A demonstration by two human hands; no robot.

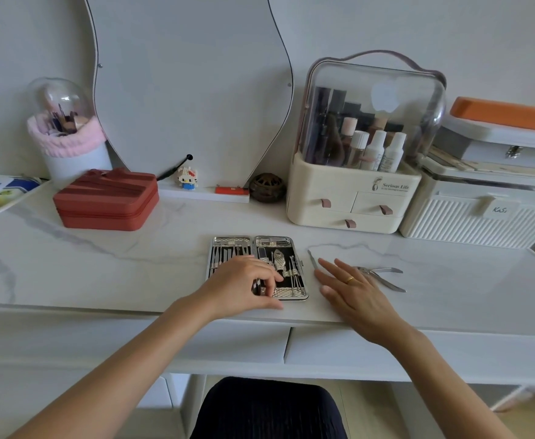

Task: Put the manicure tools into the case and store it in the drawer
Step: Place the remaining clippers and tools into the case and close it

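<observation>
The silver manicure case (232,241) lies open flat on the marble desktop, with several metal tools strapped into both halves. My left hand (240,285) rests over its near middle, fingertips pinched on a tool at the case's lower centre. My right hand (354,289) lies flat on the desk just right of the case, fingers spread, a ring on one finger. A thin metal pusher (312,258) lies loose by its fingertips. Nail nippers (385,277) lie loose further right, partly behind the hand.
Two closed desk drawers (339,346) sit under the front edge. Behind stand a red zip case (107,201), a cream cosmetics organiser (351,198), a white ribbed box (478,213), a brush holder (69,147) and a mirror (193,90).
</observation>
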